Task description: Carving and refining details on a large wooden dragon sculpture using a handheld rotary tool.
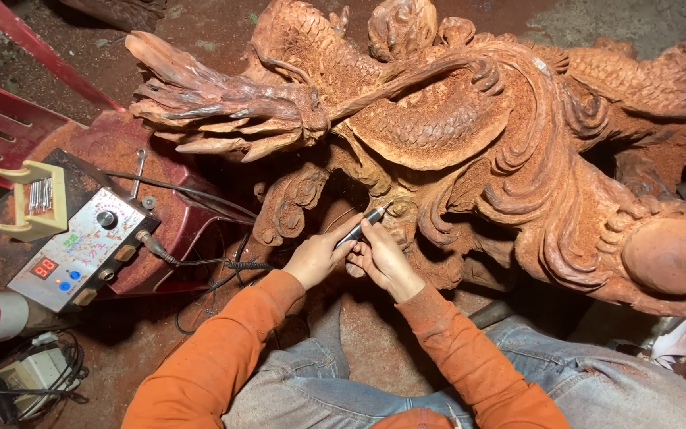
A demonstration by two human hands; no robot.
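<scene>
The biggest thing in front of me is the reddish wooden dragon carving (470, 135), a mass of scales, curls and swirling waves that stretches across the whole upper part of the view, with a spiky clawed head reaching out to the left and a smooth rounded knob at the far right. It sits on the dusty red floor (375, 342), which is coated in fine wood powder.

To my left stands a red plastic chair (9, 119), and on its seat rests a grey control box (81, 246) with a lit red display, a dial and a few buttons. A pale yellow bit holder (37, 199) with thin metal bits stands at the box's far end. A black cable (200, 260) runs from the box across the floor toward my hands. A small beige power unit (33, 369) with tangled wires lies near the lower left corner of the view.

My knees in blue jeans (597, 381) frame the lower edge, and my orange sleeves (224, 349) reach forward.

My left hand (317, 256) and right hand (383, 256) are pressed close together, both pinching a slim rotary carving handpiece (363, 222). Its tip touches the carving's lower front edge, in a shadowed hollow under the scaled body.
</scene>
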